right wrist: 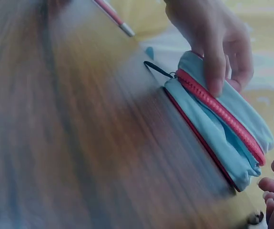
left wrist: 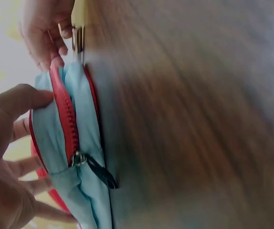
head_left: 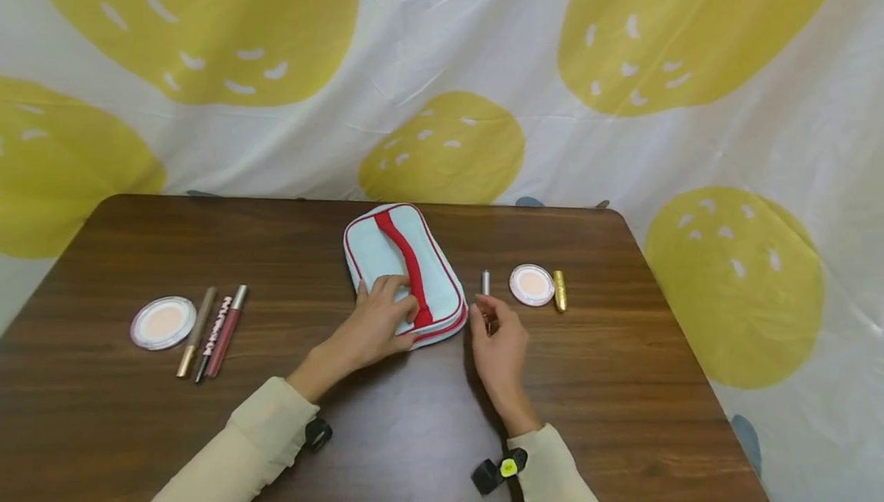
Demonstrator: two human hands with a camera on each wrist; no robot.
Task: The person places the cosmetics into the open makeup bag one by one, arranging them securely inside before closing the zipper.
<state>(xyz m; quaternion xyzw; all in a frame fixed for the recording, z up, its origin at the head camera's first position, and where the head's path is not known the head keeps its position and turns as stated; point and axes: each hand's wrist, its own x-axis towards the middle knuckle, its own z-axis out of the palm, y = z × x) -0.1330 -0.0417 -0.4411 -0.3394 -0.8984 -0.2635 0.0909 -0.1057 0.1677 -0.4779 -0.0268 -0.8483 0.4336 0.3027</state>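
A light blue pouch point(head_left: 373, 245) with red piping and a red strap handle point(head_left: 407, 256) lies flat on the table. My left hand point(head_left: 369, 322) grips its near left side, fingers over the top and thumb against the side wall. In the left wrist view, the red zipper point(left wrist: 66, 119) gapes along that wall, with its black pull tab point(left wrist: 101, 171) hanging from the slider. My right hand point(head_left: 500, 345), loosely curled, is beside the pouch's right corner and holds nothing visible. Just past its fingertips lies a silver-capped tube point(head_left: 486, 282), partly hidden.
Right of the tube are a round compact point(head_left: 532, 285) and a gold lipstick tube point(head_left: 560, 291). At left lie another round compact point(head_left: 163, 323), a gold-brown pencil-like tube point(head_left: 196, 333), a patterned pen point(head_left: 213, 338) and a silver-capped lip gloss point(head_left: 227, 331). A patterned curtain hangs behind the table.
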